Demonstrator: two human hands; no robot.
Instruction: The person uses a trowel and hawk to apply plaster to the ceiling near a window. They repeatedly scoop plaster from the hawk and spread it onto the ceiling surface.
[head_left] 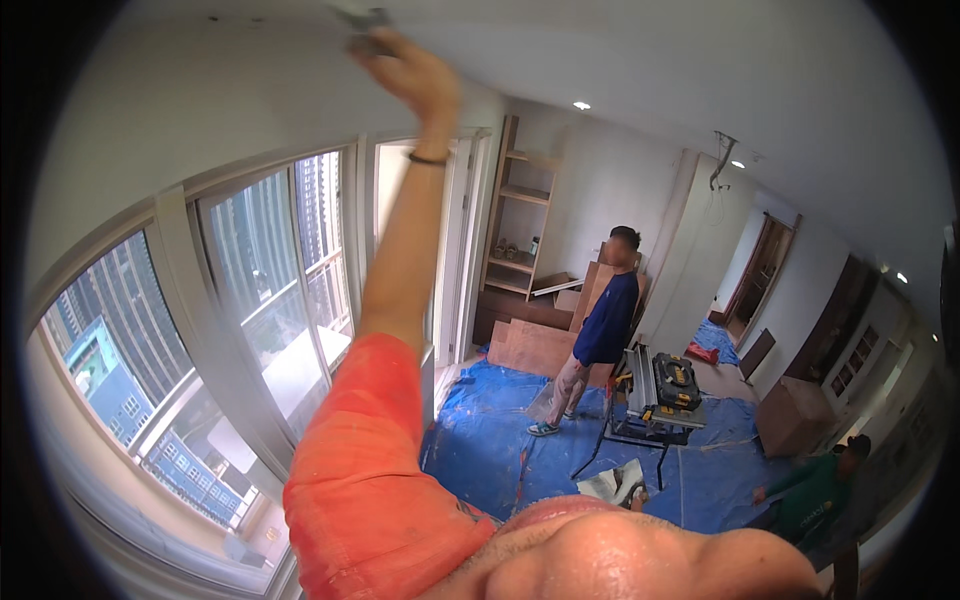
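My left hand, with a dark band at the wrist, is raised high against the off-white wall where it nears the ceiling. Its fingers are closed on a putty knife, which is blurred by motion. Low in the middle, a flat board with pale and dark smears shows over the blue sheeting. Part of my right hand grips the board's edge; the rest of that hand is hidden.
Windows line the left side. Blue sheeting covers the floor. A person in dark blue stands near a table saw with a black case on it. Another in green is at lower right. Wires hang overhead.
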